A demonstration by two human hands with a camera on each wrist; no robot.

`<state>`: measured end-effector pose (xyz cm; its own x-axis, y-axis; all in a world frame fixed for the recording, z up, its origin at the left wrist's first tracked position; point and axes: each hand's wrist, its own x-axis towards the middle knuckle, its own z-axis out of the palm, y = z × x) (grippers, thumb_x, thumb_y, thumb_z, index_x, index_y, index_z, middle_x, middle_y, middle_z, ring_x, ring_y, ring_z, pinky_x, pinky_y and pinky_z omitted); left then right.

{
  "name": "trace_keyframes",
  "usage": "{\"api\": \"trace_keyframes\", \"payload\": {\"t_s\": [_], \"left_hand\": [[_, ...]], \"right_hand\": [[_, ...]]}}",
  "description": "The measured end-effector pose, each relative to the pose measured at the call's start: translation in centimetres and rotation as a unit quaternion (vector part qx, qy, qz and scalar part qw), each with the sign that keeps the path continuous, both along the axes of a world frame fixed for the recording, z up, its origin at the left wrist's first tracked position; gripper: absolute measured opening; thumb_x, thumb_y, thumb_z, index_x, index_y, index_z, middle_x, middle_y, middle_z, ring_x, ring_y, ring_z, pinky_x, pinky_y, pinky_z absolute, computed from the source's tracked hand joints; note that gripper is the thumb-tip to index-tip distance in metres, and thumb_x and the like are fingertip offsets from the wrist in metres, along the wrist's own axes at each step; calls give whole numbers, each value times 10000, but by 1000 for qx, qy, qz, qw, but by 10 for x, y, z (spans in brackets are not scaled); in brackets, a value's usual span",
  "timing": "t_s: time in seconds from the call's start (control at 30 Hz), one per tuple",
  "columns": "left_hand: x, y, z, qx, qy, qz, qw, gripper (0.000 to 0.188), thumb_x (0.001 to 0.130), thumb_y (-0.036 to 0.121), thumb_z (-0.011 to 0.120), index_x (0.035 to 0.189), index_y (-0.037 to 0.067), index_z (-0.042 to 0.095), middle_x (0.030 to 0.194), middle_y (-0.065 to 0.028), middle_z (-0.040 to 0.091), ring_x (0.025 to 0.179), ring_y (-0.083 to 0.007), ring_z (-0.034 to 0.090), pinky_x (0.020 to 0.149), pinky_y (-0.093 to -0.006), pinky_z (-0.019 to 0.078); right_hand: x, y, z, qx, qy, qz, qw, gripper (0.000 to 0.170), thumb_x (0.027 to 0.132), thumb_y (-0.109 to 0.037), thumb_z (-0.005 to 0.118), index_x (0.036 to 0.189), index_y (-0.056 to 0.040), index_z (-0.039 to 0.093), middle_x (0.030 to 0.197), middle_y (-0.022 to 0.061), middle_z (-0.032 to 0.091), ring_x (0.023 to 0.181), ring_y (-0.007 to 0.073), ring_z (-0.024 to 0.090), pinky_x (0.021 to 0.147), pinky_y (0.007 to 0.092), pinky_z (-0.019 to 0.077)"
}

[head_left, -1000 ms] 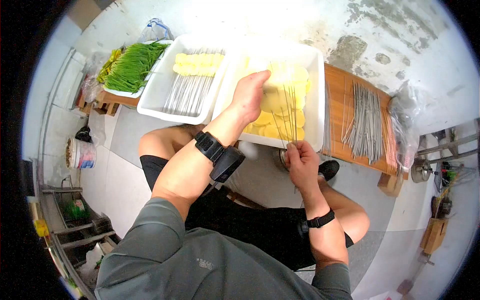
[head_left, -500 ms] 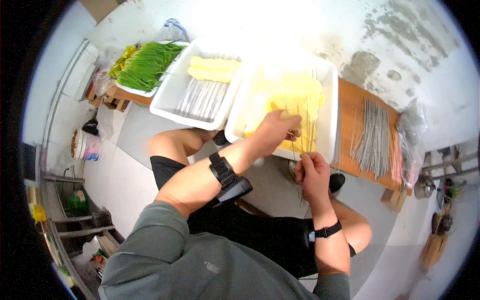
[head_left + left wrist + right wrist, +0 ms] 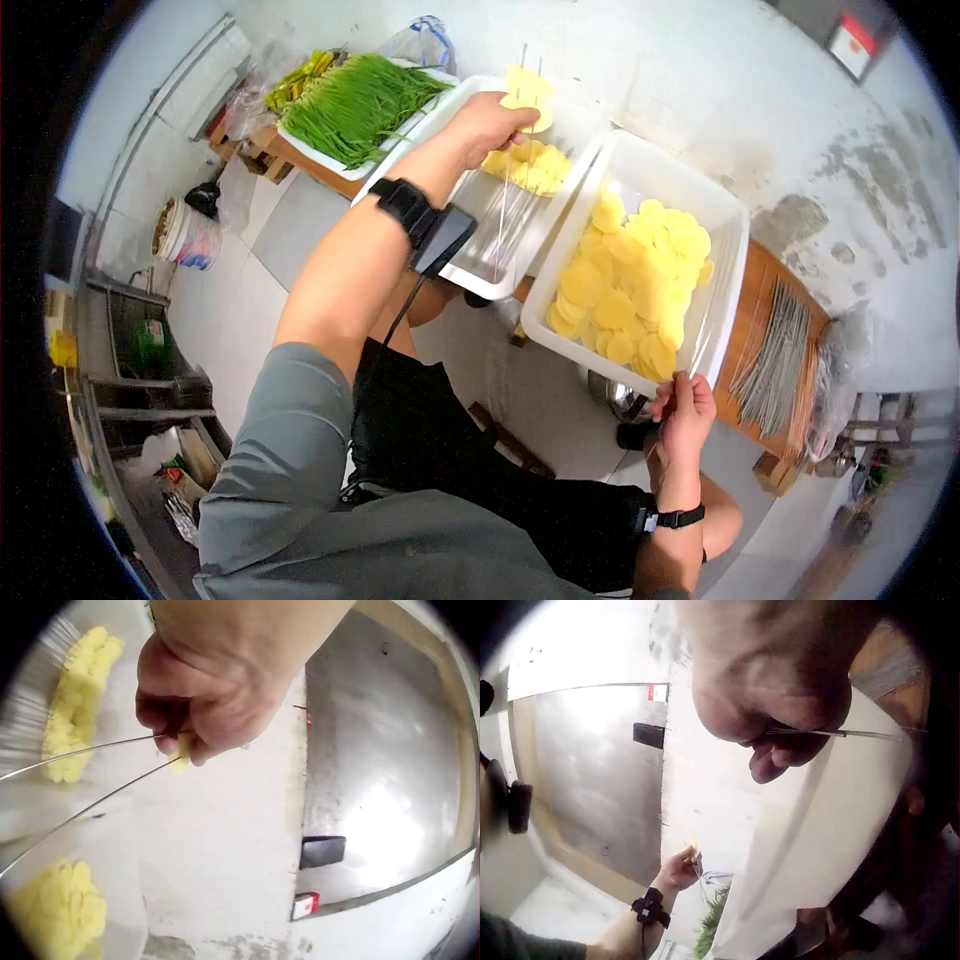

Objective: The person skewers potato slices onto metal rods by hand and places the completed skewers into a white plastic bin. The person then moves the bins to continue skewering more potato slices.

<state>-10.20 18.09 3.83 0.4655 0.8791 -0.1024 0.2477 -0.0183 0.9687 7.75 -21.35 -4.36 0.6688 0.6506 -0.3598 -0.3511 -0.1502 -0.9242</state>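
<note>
My left hand (image 3: 492, 128) pinches yellow slices (image 3: 527, 98) threaded on two thin metal skewers, above the left white tub (image 3: 470, 283). In the left wrist view the hand (image 3: 217, 690) grips the slices, and two skewers (image 3: 82, 808) run off to the left. Threaded yellow slices (image 3: 540, 168) lie in that tub across a layer of skewers. Near the front right corner of the right tub (image 3: 735, 215), my right hand (image 3: 686, 415) holds thin skewers between thumb and fingers; the right wrist view shows them (image 3: 870, 736) sticking out of the hand (image 3: 780, 697). Loose yellow slices (image 3: 625, 285) fill much of this tub.
Green stalks (image 3: 365, 105) lie in a tray at the back left. Grey skewers (image 3: 775, 360) are spread on the wooden board (image 3: 762, 275) at the right, beside a plastic bag (image 3: 832, 400). A metal bowl (image 3: 617, 397) stands below the right tub.
My left hand has moved from over the loose slices to above the left tub, carrying slices on skewers. The right hand remains by the right tub's front edge, and the head view has shifted.
</note>
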Motion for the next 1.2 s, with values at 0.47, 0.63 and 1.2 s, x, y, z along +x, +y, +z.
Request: {"api": "trace_keyframes", "payload": {"t_s": [0.47, 0.63, 1.2], "left_hand": [[49, 49, -138, -101, 101, -100, 985, 364, 780, 121, 680, 1064, -84, 582, 723, -93, 615, 601, -162, 579, 536, -280, 469], [38, 40, -162, 83, 176, -58, 979, 347, 785, 176, 690, 1022, -66, 616, 788, -139, 655, 683, -205, 626, 611, -308, 508], [48, 29, -166, 232, 372, -183, 880, 343, 796, 304, 581, 857, -16, 689, 855, -227, 664, 821, -375, 640, 729, -429, 507]], "right_hand": [[0, 29, 1, -17, -23, -3, 1000, 136, 957, -150, 518, 872, -44, 528, 645, 61, 577, 467, 129, 521, 407, 230, 383], [2, 25, -2, -11, -34, 30, 999, 148, 966, -158, 507, 870, -47, 528, 653, 57, 580, 475, 120, 522, 418, 224, 383], [-5, 29, -2, -21, -79, 55, 995, 149, 969, -141, 502, 862, -40, 520, 637, 51, 562, 483, 104, 498, 435, 215, 391]]}}
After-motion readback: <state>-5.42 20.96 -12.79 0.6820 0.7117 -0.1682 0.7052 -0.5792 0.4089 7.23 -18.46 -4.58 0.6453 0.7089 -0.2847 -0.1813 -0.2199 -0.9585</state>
